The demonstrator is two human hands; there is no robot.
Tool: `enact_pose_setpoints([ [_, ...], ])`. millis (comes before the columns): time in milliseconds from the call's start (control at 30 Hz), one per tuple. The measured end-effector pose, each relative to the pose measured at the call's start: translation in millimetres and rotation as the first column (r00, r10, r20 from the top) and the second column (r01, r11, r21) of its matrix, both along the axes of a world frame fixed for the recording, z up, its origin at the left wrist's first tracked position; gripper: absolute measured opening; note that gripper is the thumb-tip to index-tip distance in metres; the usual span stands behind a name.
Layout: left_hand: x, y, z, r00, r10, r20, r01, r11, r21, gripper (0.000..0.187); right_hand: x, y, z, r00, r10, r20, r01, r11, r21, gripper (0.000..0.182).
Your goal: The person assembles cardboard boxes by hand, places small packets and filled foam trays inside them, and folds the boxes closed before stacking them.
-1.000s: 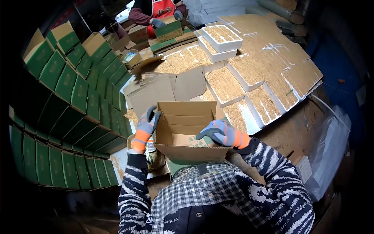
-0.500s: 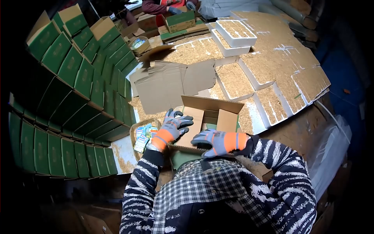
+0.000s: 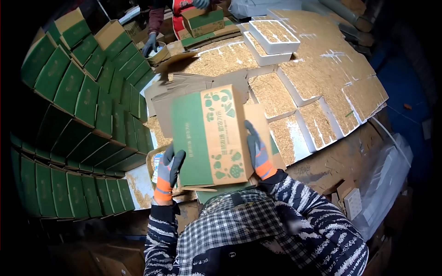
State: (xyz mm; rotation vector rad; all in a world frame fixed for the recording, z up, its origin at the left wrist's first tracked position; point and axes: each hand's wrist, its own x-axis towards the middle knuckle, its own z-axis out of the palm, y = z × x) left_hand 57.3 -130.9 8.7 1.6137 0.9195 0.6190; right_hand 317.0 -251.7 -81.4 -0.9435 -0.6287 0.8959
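A cardboard box (image 3: 209,138), green and brown with printed fruit and lettering, is tilted up in front of my body with its printed outside toward me. My left hand (image 3: 169,170), in a grey and orange glove, grips its left edge. On the opposite edge, my gloved right hand (image 3: 258,149) presses with the fingers pointing up. Brown flaps (image 3: 260,124) stick out behind the right hand. A small basket (image 3: 150,163) with blue and white packets is partly hidden behind my left hand.
Green boxes (image 3: 87,96) stand stacked at the left. White foam trays (image 3: 271,39) of brown shavings cover the table at the right. Flattened cardboard (image 3: 159,99) lies behind the box. Across the table, a person's gloved hand (image 3: 150,44) reaches into another basket (image 3: 160,55).
The box was low with its open top showing; now it is raised and turned, its printed outside visible. My hands moved to its two sides. The other person's hand moved to the far basket.
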Motion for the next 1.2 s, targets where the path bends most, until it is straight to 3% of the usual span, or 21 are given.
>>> enact_pose_setpoints([
  [33,19.7,0.2,30.8,1.000,-0.022,0.006,0.022,1.000,-0.003,0.045,-2.0,-5.0,-23.7,0.954,0.144,0.264,-0.106,0.983,-0.150,0.057],
  [67,27.5,6.1,26.5,0.998,-0.045,0.053,0.051,0.992,-0.112,0.047,-9.1,-10.0,-44.9,0.949,0.300,0.103,-0.260,0.921,-0.289,0.062],
  [100,34.8,11.1,-4.2,0.987,-0.105,-0.123,0.114,0.991,0.067,0.049,-16.2,-15.1,-66.1,0.907,0.416,-0.067,-0.405,0.817,-0.410,0.067],
  [133,44.3,13.2,-30.5,0.945,-0.127,-0.302,0.203,0.951,0.235,0.051,-23.1,-14.6,-78.7,0.714,0.374,-0.592,-0.641,0.689,-0.338,0.072],
  [167,65.0,-6.4,-15.9,0.804,-0.150,-0.576,0.344,0.907,0.244,0.052,-14.0,-16.7,-89.0,0.730,0.449,-0.515,-0.681,0.540,-0.495,0.068],
  [200,71.2,-14.9,-45.6,0.750,-0.217,-0.625,0.410,0.894,0.182,0.054,2.9,-21.5,-104.3,0.721,0.530,-0.446,-0.671,0.373,-0.641,0.064],
  [267,66.7,-33.3,-74.5,0.719,-0.247,-0.650,0.497,0.836,0.232,0.055,64.4,-14.2,-229.4,0.780,0.609,0.146,-0.276,0.543,-0.793,0.053],
  [300,55.0,-39.2,-79.3,0.719,-0.264,-0.643,0.491,0.848,0.200,0.057,97.6,-12.6,-184.6,0.853,0.336,0.398,0.122,0.614,-0.780,0.034],
  [333,50.7,-40.1,-81.8,0.720,-0.282,-0.634,0.485,0.858,0.169,0.060,125.3,-11.4,-134.8,0.935,0.022,0.353,0.213,0.762,-0.612,0.028],
  [367,55.4,-39.6,-65.2,0.717,-0.287,-0.636,0.489,0.857,0.164,0.060,155.0,-2.4,-140.3,0.807,-0.292,0.513,0.535,0.729,-0.427,0.034],
  [400,59.0,-43.0,-33.4,0.662,-0.393,-0.639,0.578,0.809,0.101,0.061,186.2,7.1,-167.9,0.840,-0.503,0.205,0.543,0.781,-0.310,0.051],
  [433,61.8,-44.5,-16.2,0.599,-0.489,-0.634,0.658,0.752,0.042,0.061,220.8,14.6,-195.9,0.737,-0.279,0.616,0.643,0.571,-0.510,0.074],
  [467,58.9,-45.6,-24.0,0.687,-0.493,-0.534,0.681,0.693,0.235,0.055,223.9,28.3,-181.3,0.712,-0.054,0.701,0.681,0.301,-0.668,0.102],
  [567,41.8,-37.4,-45.1,0.672,-0.531,-0.516,0.739,0.513,0.436,0.053,208.5,87.9,-175.9,0.797,-0.172,0.580,0.592,0.029,-0.805,0.126],
  [667,32.0,-36.4,-43.4,0.973,-0.129,-0.193,0.231,0.578,0.782,0.044,186.5,110.4,-161.3,0.694,-0.614,0.375,0.607,0.220,-0.763,0.121],
  [733,27.3,-31.8,-43.4,0.970,0.222,-0.096,-0.032,0.512,0.858,0.040,184.8,110.8,-169.6,0.672,-0.686,0.278,0.615,0.309,-0.725,0.119],
  [800,32.0,-26.3,-51.0,0.883,0.470,-0.010,-0.348,0.669,0.657,0.037,189.6,101.7,-179.3,0.604,-0.794,0.065,0.655,0.448,-0.609,0.115],
  [933,9.0,-0.1,-98.0,0.856,0.511,-0.079,-0.433,0.792,0.431,0.049,198.0,89.4,-172.4,0.518,-0.796,-0.312,0.613,0.600,-0.514,0.091],
  [967,4.7,2.1,-96.8,0.869,0.485,-0.100,-0.451,0.858,0.245,0.056,197.6,87.1,-164.8,0.546,-0.751,-0.371,0.542,0.654,-0.528,0.069],
  [1067,-13.2,11.6,-96.0,0.910,0.326,-0.256,-0.266,0.933,0.241,0.059,194.7,67.4,-130.1,0.601,-0.616,-0.509,0.405,0.784,-0.471,0.019],
  [1200,-26.1,18.4,-103.1,0.953,0.186,-0.237,-0.138,0.969,0.204,0.066,176.2,25.9,-55.9,0.659,-0.636,-0.402,0.473,0.765,-0.436,0.048],
])
